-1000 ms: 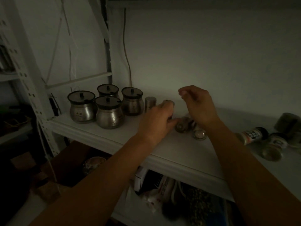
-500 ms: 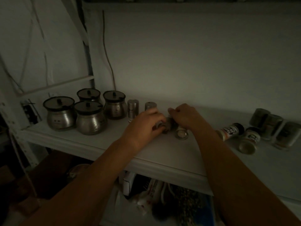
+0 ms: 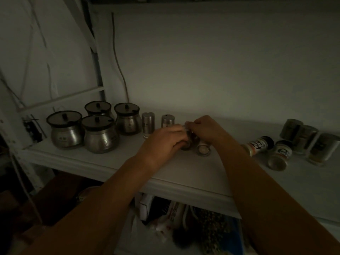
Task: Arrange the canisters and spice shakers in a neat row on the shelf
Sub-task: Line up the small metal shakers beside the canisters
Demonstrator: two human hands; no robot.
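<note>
Several steel canisters (image 3: 100, 136) with dark lids cluster at the left of the white shelf (image 3: 114, 162). Two metal shakers (image 3: 148, 124) stand upright beside them. My left hand (image 3: 163, 140) and my right hand (image 3: 206, 128) both grip a small dark spice jar (image 3: 190, 139) between them at the shelf's middle. A clear jar (image 3: 203, 150) lies on its side just right of it. Two labelled spice jars (image 3: 259, 145) lie tipped over farther right, and three dark jars (image 3: 305, 136) stand behind them.
A wall rises right behind the shelf, with a thin cable (image 3: 119, 67) hanging down it. A white rack frame (image 3: 60, 98) stands at the left. Bags and clutter (image 3: 184, 223) sit on the level below the shelf edge.
My right hand came down from above the shelf onto the small jar. Both hands now close around it and have tilted it up from the shelf. The view has shifted rightwards.
</note>
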